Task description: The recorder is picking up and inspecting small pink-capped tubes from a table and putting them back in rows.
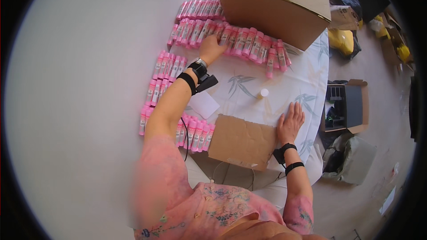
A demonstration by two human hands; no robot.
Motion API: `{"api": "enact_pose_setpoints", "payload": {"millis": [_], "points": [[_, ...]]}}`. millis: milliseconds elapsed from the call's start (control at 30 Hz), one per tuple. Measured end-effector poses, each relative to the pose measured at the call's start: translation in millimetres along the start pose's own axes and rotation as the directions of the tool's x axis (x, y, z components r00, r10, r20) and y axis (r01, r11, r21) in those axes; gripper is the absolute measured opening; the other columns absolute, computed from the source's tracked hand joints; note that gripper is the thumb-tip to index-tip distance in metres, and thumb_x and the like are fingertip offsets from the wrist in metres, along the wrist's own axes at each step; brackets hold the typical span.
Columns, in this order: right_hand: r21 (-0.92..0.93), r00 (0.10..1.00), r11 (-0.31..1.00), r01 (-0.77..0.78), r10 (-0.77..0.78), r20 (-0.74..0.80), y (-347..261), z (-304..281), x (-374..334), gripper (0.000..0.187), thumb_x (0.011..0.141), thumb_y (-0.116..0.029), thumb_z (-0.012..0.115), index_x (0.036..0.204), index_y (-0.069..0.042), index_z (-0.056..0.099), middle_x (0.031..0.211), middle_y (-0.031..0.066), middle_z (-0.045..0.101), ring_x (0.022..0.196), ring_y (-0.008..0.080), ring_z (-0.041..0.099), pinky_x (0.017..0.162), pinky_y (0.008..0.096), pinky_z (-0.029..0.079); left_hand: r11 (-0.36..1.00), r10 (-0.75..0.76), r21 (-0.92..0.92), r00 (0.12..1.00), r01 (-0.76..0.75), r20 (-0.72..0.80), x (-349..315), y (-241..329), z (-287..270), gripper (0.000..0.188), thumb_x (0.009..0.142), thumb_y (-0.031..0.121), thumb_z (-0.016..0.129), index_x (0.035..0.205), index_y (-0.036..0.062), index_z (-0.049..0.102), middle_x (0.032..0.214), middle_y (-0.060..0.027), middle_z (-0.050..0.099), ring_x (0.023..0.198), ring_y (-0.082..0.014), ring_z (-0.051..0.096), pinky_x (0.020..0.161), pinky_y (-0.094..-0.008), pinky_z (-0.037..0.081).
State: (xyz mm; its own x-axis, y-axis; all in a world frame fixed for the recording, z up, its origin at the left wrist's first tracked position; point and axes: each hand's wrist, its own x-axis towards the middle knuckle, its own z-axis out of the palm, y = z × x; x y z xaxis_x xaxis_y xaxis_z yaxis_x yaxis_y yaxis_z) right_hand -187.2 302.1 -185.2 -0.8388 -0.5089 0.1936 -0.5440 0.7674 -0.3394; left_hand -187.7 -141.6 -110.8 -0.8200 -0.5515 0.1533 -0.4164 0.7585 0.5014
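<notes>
Rows of clear tubes with pink ends point(242, 41) stand packed on a white cloth with a leaf print, along the far side of the table. My left hand point(211, 50) reaches into the far row, its fingers curled against one tube; the fingertips are partly hidden among the tubes. More pink tubes point(162, 64) lie in groups down the left edge, and another group point(195, 135) sits beneath my left forearm. My right hand point(291, 123) rests flat on the cloth at the right, fingers stretched and holding nothing. A small white-capped bottle point(264, 93) is to its upper left.
A large cardboard box point(273, 11) stands at the far end, beside the tubes. A flat cardboard piece point(242, 141) lies at the near edge, with a white paper point(204, 104) beyond it. On the floor at right are an open box point(356, 106) and several bags point(349, 158).
</notes>
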Motion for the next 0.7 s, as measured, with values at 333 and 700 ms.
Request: {"api": "enact_pose_setpoints", "payload": {"millis": [333,700], "points": [[0.189,0.996,0.982,0.013,0.004,-0.089,23.4,6.4,-14.1,0.054,0.095,-0.016,0.057,0.147,-0.004,0.045,0.154,0.0166,0.043,0.148,0.0321,0.033,0.124,0.0515,0.016,0.758,-0.020,-0.611,0.944,0.230,0.330,-142.5,116.1,-130.5,0.034,0.085,0.012,0.079,0.114,-0.0035,0.069,0.097,-0.0077,0.072,0.085,-0.0128,0.067,0.079,-0.0288,0.054],[0.988,0.984,0.049,-0.147,-0.095,0.151,-81.1,-143.8,-4.6,0.054,0.103,-0.016,0.060,0.152,-0.007,0.038,0.116,0.0090,0.065,0.093,0.0118,0.063,0.080,0.0267,0.052,0.901,0.425,-0.067,0.903,-0.428,-0.060,-279.5,213.2,-176.0,0.043,0.075,0.001,0.076,0.116,0.0042,0.064,0.104,-0.0117,0.061,0.091,-0.0307,0.058,0.078,-0.0402,0.050]]}}
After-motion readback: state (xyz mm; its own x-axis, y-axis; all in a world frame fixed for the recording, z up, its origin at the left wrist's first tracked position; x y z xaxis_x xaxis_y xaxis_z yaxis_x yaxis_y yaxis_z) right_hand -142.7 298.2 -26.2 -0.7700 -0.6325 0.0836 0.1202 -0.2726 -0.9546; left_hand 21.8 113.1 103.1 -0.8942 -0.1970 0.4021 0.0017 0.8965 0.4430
